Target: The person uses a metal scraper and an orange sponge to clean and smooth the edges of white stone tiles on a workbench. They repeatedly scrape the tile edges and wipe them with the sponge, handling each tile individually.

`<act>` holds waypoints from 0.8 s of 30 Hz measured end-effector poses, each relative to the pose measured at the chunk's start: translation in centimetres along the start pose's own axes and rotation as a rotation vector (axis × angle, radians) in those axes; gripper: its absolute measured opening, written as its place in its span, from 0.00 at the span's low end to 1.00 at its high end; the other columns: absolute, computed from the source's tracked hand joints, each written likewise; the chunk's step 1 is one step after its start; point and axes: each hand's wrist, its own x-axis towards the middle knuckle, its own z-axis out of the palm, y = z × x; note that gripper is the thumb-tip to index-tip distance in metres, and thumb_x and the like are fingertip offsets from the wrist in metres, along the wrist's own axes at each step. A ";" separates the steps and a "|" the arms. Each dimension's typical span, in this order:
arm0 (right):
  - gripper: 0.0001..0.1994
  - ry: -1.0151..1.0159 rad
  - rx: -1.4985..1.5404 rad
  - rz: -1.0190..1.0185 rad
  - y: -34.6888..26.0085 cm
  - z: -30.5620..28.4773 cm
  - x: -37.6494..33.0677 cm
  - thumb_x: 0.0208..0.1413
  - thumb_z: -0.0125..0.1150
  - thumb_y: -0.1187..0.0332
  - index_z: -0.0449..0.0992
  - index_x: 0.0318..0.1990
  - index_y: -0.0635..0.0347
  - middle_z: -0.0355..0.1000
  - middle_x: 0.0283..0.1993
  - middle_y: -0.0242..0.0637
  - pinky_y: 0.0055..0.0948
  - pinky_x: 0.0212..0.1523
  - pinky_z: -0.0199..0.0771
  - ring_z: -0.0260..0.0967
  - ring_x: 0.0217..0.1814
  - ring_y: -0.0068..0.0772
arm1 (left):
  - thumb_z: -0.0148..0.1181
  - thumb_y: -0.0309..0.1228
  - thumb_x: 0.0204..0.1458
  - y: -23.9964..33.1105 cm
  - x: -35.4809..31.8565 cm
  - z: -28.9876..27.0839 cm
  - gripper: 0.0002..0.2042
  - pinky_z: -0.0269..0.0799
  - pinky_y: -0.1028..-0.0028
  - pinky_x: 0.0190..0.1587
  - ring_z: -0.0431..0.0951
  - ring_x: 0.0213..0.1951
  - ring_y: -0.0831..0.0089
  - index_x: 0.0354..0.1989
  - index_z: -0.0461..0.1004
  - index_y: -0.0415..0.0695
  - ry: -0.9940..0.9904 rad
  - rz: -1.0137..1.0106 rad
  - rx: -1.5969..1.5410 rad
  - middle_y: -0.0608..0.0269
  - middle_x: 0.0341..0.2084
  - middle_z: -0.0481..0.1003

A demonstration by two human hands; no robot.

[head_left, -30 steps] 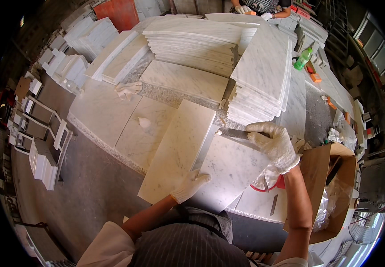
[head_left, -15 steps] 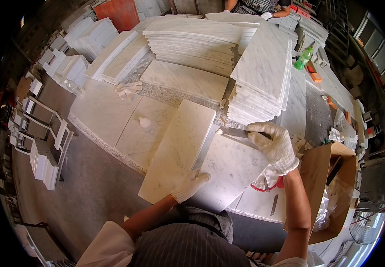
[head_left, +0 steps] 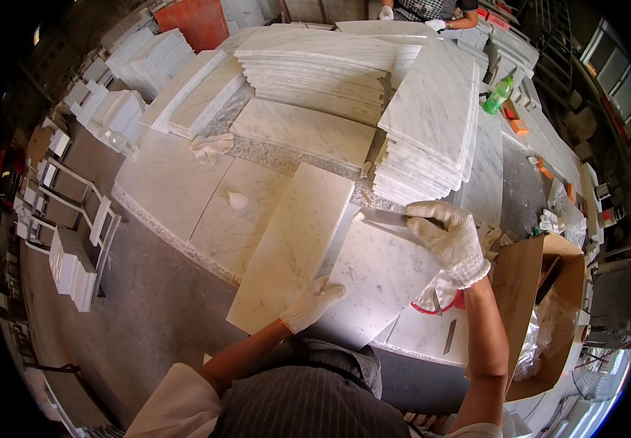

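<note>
My right hand (head_left: 450, 241), in a white knit glove, grips a flat metal putty knife (head_left: 387, 217). White paste (head_left: 359, 217) sits on the blade's tip, at the far corner of a grey-veined marble slab (head_left: 381, 274). My left hand (head_left: 314, 305), also gloved, lies with its fingers stretched out at the near end of a second, tilted marble slab (head_left: 293, 244). A narrow gap separates the two slabs. Below my right wrist stands a red-rimmed bowl (head_left: 432, 310) of white paste, partly hidden, and a thin metal blade (head_left: 449, 336) lies close by.
Stacked marble slabs (head_left: 425, 124) rise beyond my hands, with another stack (head_left: 315, 73) further left. A cardboard box (head_left: 512, 306) stands at the right. A loose glove (head_left: 211, 148) and a white lump (head_left: 237, 200) lie left. A co-worker (head_left: 432, 11) stands across the table.
My hands, the putty knife and the slabs hold their places. Across the table, the co-worker's gloved hand on the left of that person has shifted slightly up and to the right.
</note>
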 end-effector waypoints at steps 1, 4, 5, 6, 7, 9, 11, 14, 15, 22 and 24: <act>0.09 -0.003 0.001 0.005 0.0 0.0 0.0 0.53 0.64 0.74 0.80 0.41 0.66 0.79 0.38 0.37 0.22 0.44 0.72 0.72 0.39 0.20 | 0.57 0.34 0.58 -0.4 0.1 -0.1 0.12 0.68 0.77 0.44 0.71 0.39 0.82 0.43 0.75 0.37 -0.007 0.007 -0.007 0.67 0.34 0.76; 0.09 -0.004 -0.002 0.010 0.0 -0.1 -0.1 0.53 0.64 0.74 0.80 0.42 0.66 0.79 0.39 0.37 0.22 0.44 0.72 0.72 0.40 0.20 | 0.57 0.33 0.58 0.0 0.1 0.0 0.12 0.68 0.77 0.44 0.71 0.39 0.82 0.43 0.75 0.37 -0.015 0.004 -0.003 0.67 0.34 0.76; 0.09 -0.002 -0.006 0.004 0.1 -0.1 -0.1 0.53 0.64 0.74 0.80 0.42 0.66 0.79 0.39 0.37 0.22 0.44 0.72 0.72 0.40 0.20 | 0.57 0.33 0.58 0.3 0.0 0.0 0.12 0.68 0.77 0.44 0.71 0.39 0.82 0.42 0.75 0.37 -0.015 -0.001 0.003 0.68 0.34 0.76; 0.09 0.001 -0.011 -0.002 0.2 -0.1 -0.1 0.53 0.64 0.74 0.80 0.41 0.66 0.79 0.39 0.37 0.22 0.44 0.72 0.72 0.40 0.20 | 0.57 0.33 0.58 0.5 -0.1 0.0 0.12 0.68 0.77 0.44 0.71 0.39 0.82 0.43 0.75 0.37 -0.015 0.001 0.005 0.68 0.35 0.76; 0.09 0.000 -0.005 0.000 0.2 -0.1 -0.1 0.53 0.64 0.74 0.80 0.42 0.66 0.79 0.39 0.37 0.22 0.44 0.72 0.72 0.39 0.20 | 0.56 0.33 0.58 0.6 -0.1 0.0 0.12 0.68 0.77 0.44 0.71 0.39 0.82 0.43 0.75 0.36 -0.016 0.003 0.008 0.68 0.35 0.76; 0.09 -0.004 0.007 0.004 0.1 -0.1 -0.1 0.53 0.64 0.74 0.80 0.42 0.66 0.79 0.39 0.37 0.22 0.44 0.72 0.72 0.39 0.20 | 0.56 0.32 0.59 0.5 -0.1 0.1 0.11 0.68 0.77 0.44 0.71 0.39 0.82 0.43 0.75 0.36 -0.022 0.009 -0.026 0.68 0.35 0.75; 0.09 -0.004 -0.012 -0.018 0.1 -0.1 -0.1 0.53 0.64 0.74 0.80 0.42 0.65 0.79 0.39 0.37 0.22 0.44 0.72 0.72 0.39 0.20 | 0.55 0.32 0.59 -0.1 0.0 0.1 0.12 0.68 0.77 0.45 0.71 0.39 0.82 0.44 0.74 0.36 -0.033 0.016 -0.098 0.68 0.36 0.75; 0.09 -0.006 -0.025 -0.023 0.1 -0.1 -0.2 0.52 0.64 0.74 0.80 0.42 0.65 0.79 0.38 0.38 0.22 0.44 0.72 0.73 0.39 0.20 | 0.55 0.31 0.59 -0.1 0.0 0.0 0.12 0.67 0.77 0.45 0.70 0.40 0.82 0.45 0.74 0.36 -0.046 0.028 -0.091 0.69 0.36 0.75; 0.09 -0.007 -0.026 -0.020 0.1 -0.1 -0.2 0.52 0.64 0.74 0.80 0.42 0.65 0.79 0.38 0.38 0.22 0.44 0.72 0.73 0.39 0.20 | 0.55 0.31 0.59 0.1 0.0 0.0 0.12 0.67 0.77 0.46 0.70 0.40 0.82 0.45 0.74 0.36 -0.045 0.025 -0.086 0.69 0.36 0.75; 0.08 0.018 0.012 -0.048 0.3 0.0 -0.3 0.53 0.64 0.75 0.80 0.41 0.64 0.79 0.39 0.35 0.22 0.43 0.72 0.72 0.39 0.20 | 0.54 0.32 0.59 0.1 0.0 0.0 0.12 0.67 0.77 0.46 0.71 0.40 0.82 0.45 0.74 0.36 -0.058 0.029 -0.083 0.69 0.36 0.75; 0.08 0.049 0.023 -0.094 0.9 0.0 -0.3 0.53 0.64 0.74 0.80 0.41 0.64 0.78 0.39 0.35 0.22 0.43 0.72 0.72 0.39 0.19 | 0.54 0.32 0.59 0.1 0.0 -0.1 0.12 0.67 0.76 0.46 0.71 0.41 0.82 0.45 0.75 0.36 -0.066 0.019 -0.072 0.69 0.36 0.75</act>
